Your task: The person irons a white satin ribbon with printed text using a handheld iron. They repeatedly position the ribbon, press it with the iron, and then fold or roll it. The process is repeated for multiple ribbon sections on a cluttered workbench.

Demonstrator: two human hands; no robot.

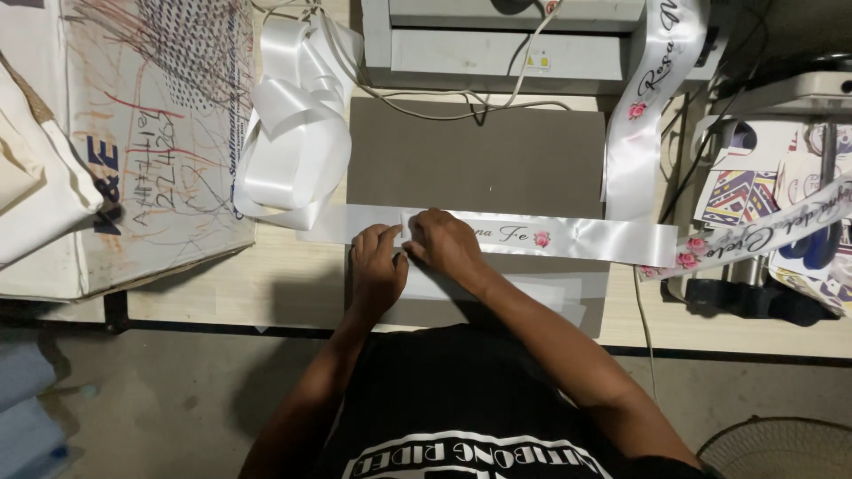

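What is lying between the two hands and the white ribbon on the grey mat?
Nothing visible: the left hand and the right hand rest directly on the white ribbon, which lies flat across the grey mat.

Single head-worn view, looking steeply down from above the person's own chest onto the tabletop [266, 293]. Close range: forearms and both hands fill centre frame, floor strip along the bottom edge. No second view.

I note the ribbon strip [550, 237] lying crosswise on the mat [497, 160], both hands on it, left hand [376, 270] beside right hand [444, 244]. Ribbon coil [293, 151] lies left; press machine [506, 44] behind the mat.
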